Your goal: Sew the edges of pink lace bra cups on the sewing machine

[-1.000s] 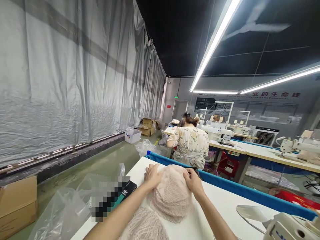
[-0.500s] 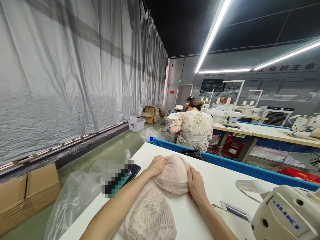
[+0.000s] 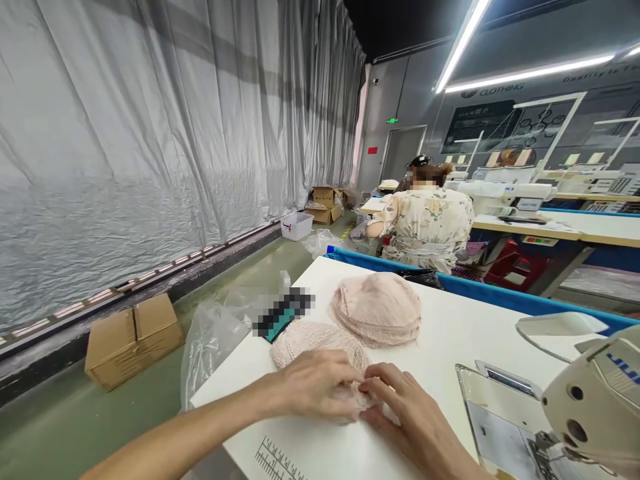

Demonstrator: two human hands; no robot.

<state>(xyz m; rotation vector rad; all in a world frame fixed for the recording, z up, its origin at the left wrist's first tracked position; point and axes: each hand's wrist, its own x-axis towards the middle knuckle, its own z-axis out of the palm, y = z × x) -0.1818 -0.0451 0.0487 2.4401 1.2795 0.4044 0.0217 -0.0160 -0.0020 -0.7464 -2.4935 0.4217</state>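
Pinching pale fabric (image 3: 362, 398), both hands (image 3: 317, 387) sit close; lacy pile (image 3: 307, 341) beyond.

White tube lights (image 3: 463, 43) glare at upper right beneath a dark ceiling (image 3: 400, 23). The bench (image 3: 440, 327) and hands (image 3: 315, 387) are brightly lit; a shadowy band crosses the curtain (image 3: 150, 133). Wide-angle distortion stretches the edges; pixelation masks small patches.

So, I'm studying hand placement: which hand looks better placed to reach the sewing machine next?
Probably the right hand: it is nearer the sewing machine, while the left hand is farther off. Both are at the nearer lacy piece.
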